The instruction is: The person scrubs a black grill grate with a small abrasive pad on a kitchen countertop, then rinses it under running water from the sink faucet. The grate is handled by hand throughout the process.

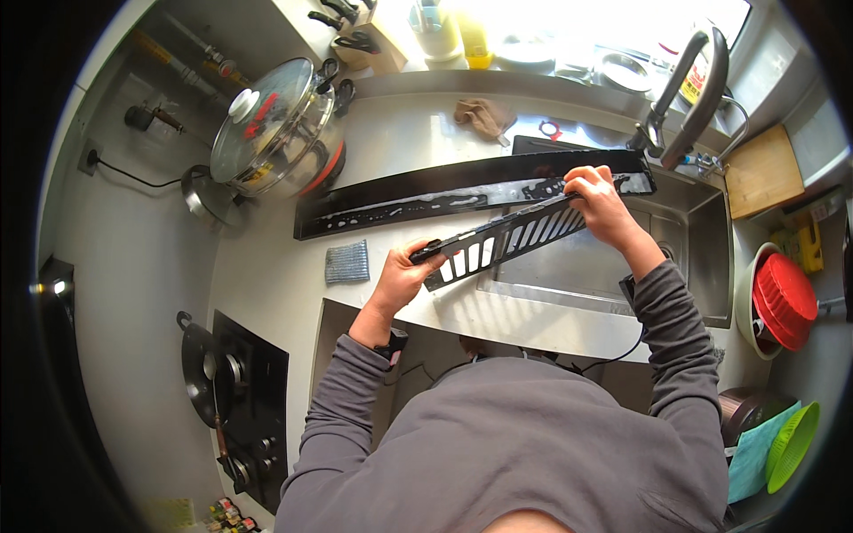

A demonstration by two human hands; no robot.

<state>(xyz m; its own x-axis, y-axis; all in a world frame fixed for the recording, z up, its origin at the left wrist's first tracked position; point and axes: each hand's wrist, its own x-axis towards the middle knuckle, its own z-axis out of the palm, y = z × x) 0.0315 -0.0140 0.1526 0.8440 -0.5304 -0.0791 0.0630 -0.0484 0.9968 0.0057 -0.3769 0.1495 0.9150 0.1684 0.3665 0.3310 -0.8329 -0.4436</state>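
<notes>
Between my two hands I hold a long black slotted panel (506, 242), tilted over the counter and the near part of the sink. My left hand (402, 280) grips its left end, and my right hand (604, 206) is closed on its right end. Just beyond lies a long black trough (391, 200), wet with foamy suds, reaching from the counter across the sink's far side. A grey ribbed scouring pad (346, 263) rests on the counter left of my left hand.
A steel sink (708, 258) with a dark faucet (702, 98) is at the right. A brown cloth (484, 117) lies at the back. A glass-lidded steamer pot (280, 133) stands far left, a black hob (253, 391) near left. Red and white basins (785, 302) sit at the right.
</notes>
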